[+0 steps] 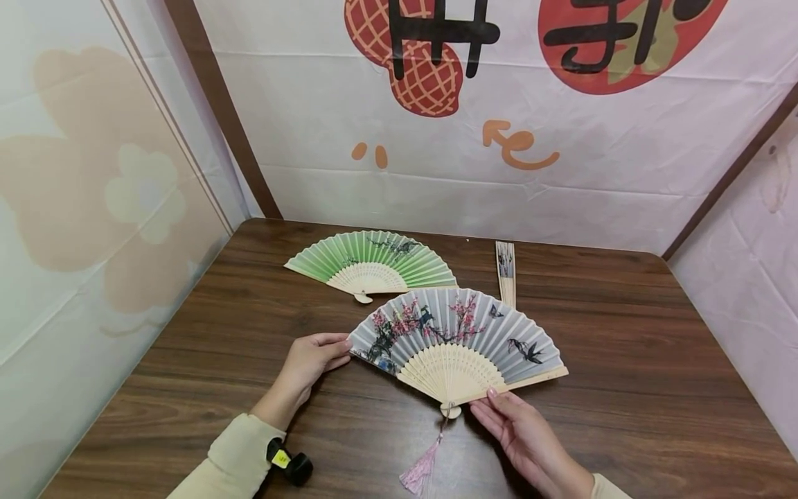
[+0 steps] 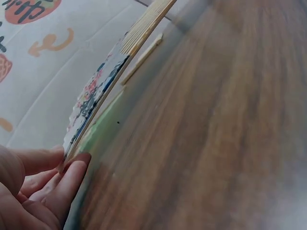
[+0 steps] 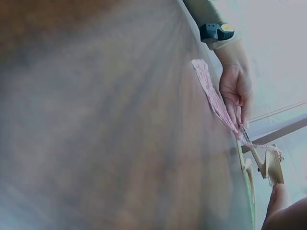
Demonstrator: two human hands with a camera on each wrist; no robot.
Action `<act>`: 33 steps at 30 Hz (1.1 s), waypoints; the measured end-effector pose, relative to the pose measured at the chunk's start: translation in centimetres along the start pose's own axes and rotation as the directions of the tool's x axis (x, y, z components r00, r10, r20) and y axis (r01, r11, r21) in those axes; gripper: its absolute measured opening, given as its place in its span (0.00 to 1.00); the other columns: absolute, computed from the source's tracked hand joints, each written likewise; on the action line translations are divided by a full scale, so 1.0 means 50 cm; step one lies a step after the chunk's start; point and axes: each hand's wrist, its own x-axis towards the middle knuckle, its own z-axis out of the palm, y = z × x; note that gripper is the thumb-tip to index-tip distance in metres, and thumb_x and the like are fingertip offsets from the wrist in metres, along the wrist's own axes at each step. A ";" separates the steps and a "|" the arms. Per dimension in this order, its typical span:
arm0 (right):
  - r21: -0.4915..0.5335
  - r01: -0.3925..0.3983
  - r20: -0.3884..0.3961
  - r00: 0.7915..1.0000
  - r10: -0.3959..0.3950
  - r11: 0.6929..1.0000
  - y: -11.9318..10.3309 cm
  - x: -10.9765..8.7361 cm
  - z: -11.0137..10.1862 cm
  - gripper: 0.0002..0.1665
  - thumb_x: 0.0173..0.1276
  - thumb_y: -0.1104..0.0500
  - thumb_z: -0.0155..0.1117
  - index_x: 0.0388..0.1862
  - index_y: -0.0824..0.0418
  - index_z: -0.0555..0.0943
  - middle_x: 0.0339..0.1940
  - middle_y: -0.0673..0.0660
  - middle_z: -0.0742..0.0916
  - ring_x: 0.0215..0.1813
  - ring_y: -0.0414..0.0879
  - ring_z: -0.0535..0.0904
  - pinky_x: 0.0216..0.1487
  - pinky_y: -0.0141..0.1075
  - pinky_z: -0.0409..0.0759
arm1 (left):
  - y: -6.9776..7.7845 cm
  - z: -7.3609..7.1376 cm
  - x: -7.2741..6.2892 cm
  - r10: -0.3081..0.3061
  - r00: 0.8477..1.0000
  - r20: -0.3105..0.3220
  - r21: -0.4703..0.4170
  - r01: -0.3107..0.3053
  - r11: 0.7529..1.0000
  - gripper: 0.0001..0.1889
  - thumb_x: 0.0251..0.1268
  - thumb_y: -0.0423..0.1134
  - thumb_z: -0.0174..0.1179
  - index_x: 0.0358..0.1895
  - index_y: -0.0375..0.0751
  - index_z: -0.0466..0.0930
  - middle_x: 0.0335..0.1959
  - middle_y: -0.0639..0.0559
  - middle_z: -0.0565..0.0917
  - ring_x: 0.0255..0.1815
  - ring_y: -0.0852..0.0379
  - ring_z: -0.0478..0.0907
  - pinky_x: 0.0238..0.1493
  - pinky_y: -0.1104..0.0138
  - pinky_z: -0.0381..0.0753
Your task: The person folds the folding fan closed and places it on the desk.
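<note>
front: held fan (image 1: 455, 364) | behind-left: second fan (image 1: 374, 267) | behind-right: folded fan (image 1: 507, 274)

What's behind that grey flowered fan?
From the head view, beyond the grey fan lie an open green fan and a folded fan. The folded fan's near end and part of the table are covered.

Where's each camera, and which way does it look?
Head: worn on the head, facing forward and down at the gray fan; left hand, right hand and sleeves show.
Left wrist: worn there, looking along the gray fan, nearly edge-on; left hand shows.
Right wrist: worn there, looking across the table toward the pink tassel; left hand and part of the right show.
Head and right wrist share the tassel.
</note>
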 end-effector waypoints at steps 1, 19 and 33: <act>-0.009 0.011 -0.002 1.000 -0.011 1.000 -0.002 0.003 0.001 0.12 0.81 0.64 0.44 0.41 0.59 0.76 0.38 0.52 0.87 0.47 0.40 0.87 0.60 0.30 0.84 | 0.000 0.001 0.001 0.000 1.000 -0.001 -0.018 0.000 1.000 0.20 0.67 0.28 0.62 0.57 0.17 0.75 0.39 0.48 0.88 0.35 0.66 0.85 0.43 0.73 0.90; -0.068 0.134 -0.144 0.979 -0.143 0.989 -0.038 0.061 0.055 0.11 0.81 0.66 0.40 0.43 0.62 0.73 0.37 0.53 0.87 0.47 0.42 0.87 0.60 0.32 0.85 | 0.050 0.024 0.056 -0.057 0.997 -0.054 -0.295 0.039 0.955 0.22 0.71 0.27 0.56 0.65 0.24 0.68 0.35 0.58 0.84 0.35 0.67 0.85 0.48 0.75 0.88; -0.082 0.197 -0.140 0.968 -0.207 0.977 -0.066 0.103 0.069 0.09 0.81 0.66 0.42 0.46 0.64 0.72 0.37 0.52 0.88 0.49 0.41 0.86 0.58 0.32 0.86 | 0.080 0.061 0.097 -0.022 0.997 -0.080 -0.452 -0.017 0.892 0.20 0.74 0.25 0.50 0.65 0.25 0.63 0.32 0.57 0.82 0.34 0.67 0.84 0.48 0.75 0.87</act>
